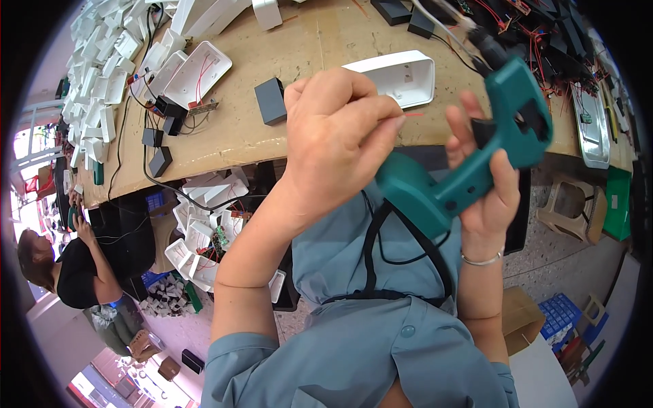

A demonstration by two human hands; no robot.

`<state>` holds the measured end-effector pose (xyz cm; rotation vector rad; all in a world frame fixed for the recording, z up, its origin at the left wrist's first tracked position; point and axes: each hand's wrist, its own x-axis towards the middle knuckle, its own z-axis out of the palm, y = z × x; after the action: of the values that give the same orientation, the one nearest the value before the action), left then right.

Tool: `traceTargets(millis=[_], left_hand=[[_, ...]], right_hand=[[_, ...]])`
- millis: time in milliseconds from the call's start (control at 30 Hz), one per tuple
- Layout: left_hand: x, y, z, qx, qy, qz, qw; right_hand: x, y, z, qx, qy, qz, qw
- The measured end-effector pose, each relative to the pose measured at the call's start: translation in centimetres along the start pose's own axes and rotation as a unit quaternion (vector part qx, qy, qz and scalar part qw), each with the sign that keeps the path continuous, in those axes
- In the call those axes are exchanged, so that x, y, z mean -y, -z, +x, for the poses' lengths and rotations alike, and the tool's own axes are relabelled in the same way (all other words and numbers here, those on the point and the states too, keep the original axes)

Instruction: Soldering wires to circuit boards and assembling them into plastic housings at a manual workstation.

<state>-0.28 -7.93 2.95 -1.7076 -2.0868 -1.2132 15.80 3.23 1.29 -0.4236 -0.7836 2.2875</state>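
Observation:
My right hand (486,183) is wrapped round the handle of a green power drill (469,183), tilted so that its black chuck (490,47) points up and away over the bench. Closed, with thumb and forefinger pinched together, my left hand (343,136) hovers at the bench's near edge. What its fingers hold, if anything, is hidden. Just beyond it lies an open white plastic housing (415,78), partly covered by the hand. A black rectangular block (270,102) rests beside the left hand, on its left.
White housings (102,88) are heaped at the far left; circuit boards and red wires (564,41) crowd the far right. A metal tray (592,129) lies at the right edge. Below the bench is a bin of white parts (204,238). Another person (81,265) works at left.

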Motion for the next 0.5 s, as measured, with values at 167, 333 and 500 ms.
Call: traceTargets(millis=[167, 333, 500], left_hand=[[-2.2, 0.8, -0.1, 0.031, -0.025, 0.024, 0.999], [-0.6, -0.5, 1.0, -0.037, -0.042, 0.105, 0.993], [-0.2, -3.0, 1.3, -0.058, -0.009, 0.149, 0.987]], right_hand=[[3.8, 1.7, -3.2, 0.048, 0.118, -0.204, 0.971], [5.3, 2.7, -6.2, -0.012, 0.164, -0.292, 0.942], [5.2, 1.7, -9.3, -0.084, 0.17, -0.408, 0.893]])
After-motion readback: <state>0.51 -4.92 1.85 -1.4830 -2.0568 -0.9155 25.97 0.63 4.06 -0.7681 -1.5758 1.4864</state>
